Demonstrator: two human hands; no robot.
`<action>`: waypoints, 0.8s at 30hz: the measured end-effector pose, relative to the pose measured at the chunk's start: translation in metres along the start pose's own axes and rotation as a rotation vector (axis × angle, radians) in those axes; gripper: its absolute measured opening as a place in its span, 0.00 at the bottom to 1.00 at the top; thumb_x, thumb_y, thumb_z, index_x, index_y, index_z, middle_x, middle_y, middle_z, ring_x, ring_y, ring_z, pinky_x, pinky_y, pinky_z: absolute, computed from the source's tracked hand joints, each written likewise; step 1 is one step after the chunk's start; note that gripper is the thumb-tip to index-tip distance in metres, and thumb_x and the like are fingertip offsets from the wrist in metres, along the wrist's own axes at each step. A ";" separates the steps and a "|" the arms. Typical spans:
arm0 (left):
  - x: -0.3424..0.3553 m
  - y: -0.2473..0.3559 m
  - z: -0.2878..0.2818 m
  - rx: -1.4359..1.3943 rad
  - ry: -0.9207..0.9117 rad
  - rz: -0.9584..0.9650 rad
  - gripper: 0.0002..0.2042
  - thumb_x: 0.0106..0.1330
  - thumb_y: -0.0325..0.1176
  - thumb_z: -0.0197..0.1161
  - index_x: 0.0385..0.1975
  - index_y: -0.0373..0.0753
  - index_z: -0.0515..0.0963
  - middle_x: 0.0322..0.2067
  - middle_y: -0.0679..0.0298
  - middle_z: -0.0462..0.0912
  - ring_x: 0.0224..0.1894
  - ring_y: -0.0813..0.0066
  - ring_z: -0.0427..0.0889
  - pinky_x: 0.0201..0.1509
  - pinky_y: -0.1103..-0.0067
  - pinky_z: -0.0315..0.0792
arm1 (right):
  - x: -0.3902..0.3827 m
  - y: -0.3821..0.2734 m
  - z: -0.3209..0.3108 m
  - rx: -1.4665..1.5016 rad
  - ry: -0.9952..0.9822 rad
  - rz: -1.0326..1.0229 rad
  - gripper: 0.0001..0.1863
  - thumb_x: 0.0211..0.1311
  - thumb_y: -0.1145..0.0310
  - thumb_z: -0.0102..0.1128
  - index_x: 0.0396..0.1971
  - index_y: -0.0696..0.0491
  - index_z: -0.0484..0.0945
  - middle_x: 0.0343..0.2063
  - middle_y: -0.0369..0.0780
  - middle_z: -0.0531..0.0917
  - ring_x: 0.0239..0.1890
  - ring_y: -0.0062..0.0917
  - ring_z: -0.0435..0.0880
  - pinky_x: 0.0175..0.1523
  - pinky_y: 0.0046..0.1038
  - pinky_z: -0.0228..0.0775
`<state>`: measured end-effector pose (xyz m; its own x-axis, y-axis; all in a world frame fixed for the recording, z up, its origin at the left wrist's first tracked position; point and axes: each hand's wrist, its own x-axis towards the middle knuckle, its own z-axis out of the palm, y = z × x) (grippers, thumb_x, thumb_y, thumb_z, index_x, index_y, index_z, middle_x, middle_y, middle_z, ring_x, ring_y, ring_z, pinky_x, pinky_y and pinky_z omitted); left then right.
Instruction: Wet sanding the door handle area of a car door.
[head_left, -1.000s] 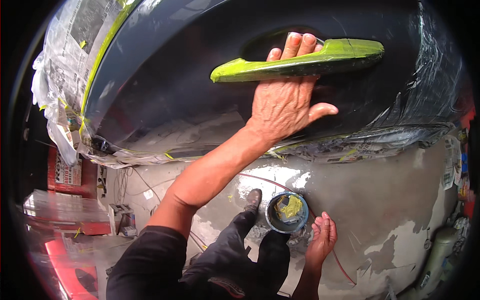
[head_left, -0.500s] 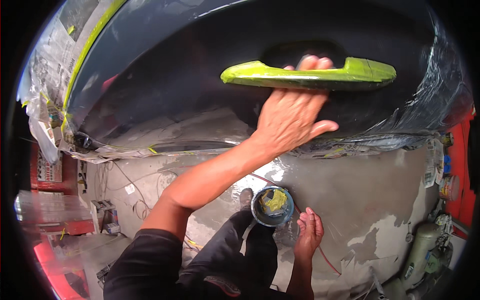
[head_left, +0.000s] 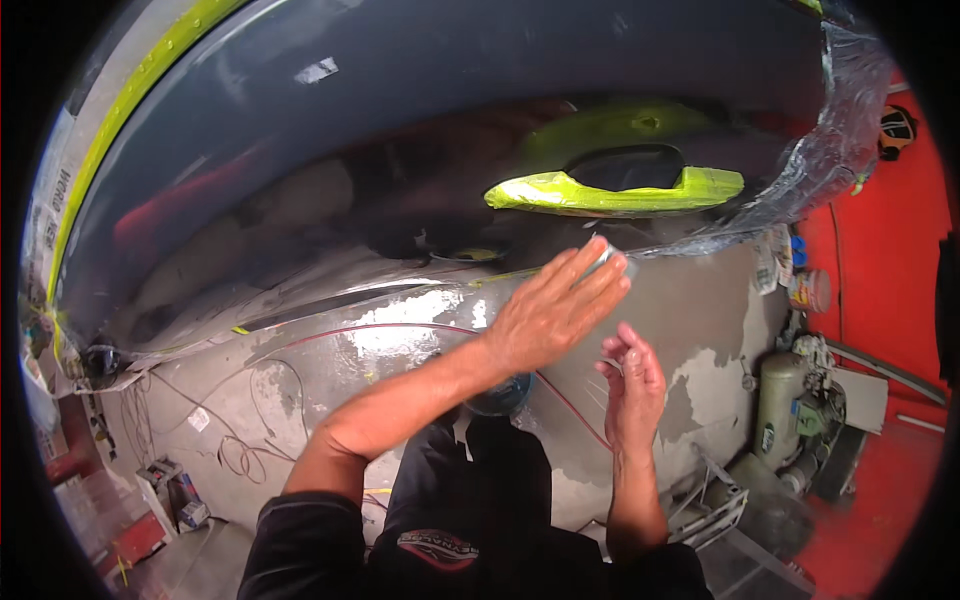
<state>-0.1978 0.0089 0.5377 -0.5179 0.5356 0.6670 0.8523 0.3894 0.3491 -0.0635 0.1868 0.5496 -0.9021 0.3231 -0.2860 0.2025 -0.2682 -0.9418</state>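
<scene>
A dark, wet, glossy car door (head_left: 400,160) fills the upper view, its handle (head_left: 600,200) wrapped in yellow-green masking tape. Just below the handle is my left hand (head_left: 555,310), fingers stretched together over a small, thin grey piece, like sandpaper (head_left: 605,255), whose edge shows at the fingertips. Whether it touches the door I cannot tell. Lower and to the right, my right hand (head_left: 637,390) is raised over the floor with fingers loosely bent and apart; nothing shows in it. A blue bucket (head_left: 500,395) is partly hidden behind my left forearm.
Plastic film (head_left: 835,130) and newspaper mask the panel's edges, with yellow-green tape (head_left: 110,130) at left. A red hose (head_left: 575,405) crosses the wet concrete floor (head_left: 690,320). A greenish tank (head_left: 780,410) stands at right by a red wall (head_left: 870,270). Cables (head_left: 245,455) lie at left.
My left hand has come down off the handle to below it, with the thin piece in its fingers. My right hand has risen slightly. The view has shifted, and the bucket is now mostly covered.
</scene>
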 end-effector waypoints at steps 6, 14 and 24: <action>-0.025 0.072 0.007 -0.296 0.023 -0.170 0.26 0.69 0.26 0.64 0.68 0.32 0.78 0.76 0.48 0.72 0.81 0.45 0.67 0.83 0.54 0.65 | 0.000 -0.050 0.039 0.242 -0.189 0.106 0.32 0.88 0.51 0.51 0.77 0.59 0.68 0.66 0.47 0.81 0.67 0.31 0.79 0.70 0.36 0.75; 0.002 0.074 -0.001 -0.836 0.255 -0.366 0.20 0.72 0.25 0.64 0.63 0.31 0.80 0.73 0.47 0.76 0.79 0.50 0.70 0.81 0.56 0.66 | 0.069 -0.136 -0.025 -0.366 -0.519 0.115 0.24 0.84 0.65 0.61 0.71 0.60 0.76 0.64 0.46 0.84 0.61 0.28 0.84 0.68 0.27 0.74; 0.074 0.046 0.070 -1.767 1.299 -0.607 0.33 0.87 0.61 0.43 0.66 0.34 0.75 0.61 0.46 0.85 0.63 0.49 0.85 0.72 0.54 0.76 | 0.227 -0.283 0.001 -0.982 -1.076 -1.056 0.11 0.63 0.85 0.72 0.45 0.62 0.87 0.36 0.43 0.86 0.34 0.29 0.84 0.40 0.28 0.75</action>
<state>-0.2025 0.1191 0.5571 -0.9680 -0.2485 -0.0337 0.2399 -0.9568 0.1640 -0.3259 0.3352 0.7513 -0.5314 -0.7945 0.2939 -0.7955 0.3488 -0.4955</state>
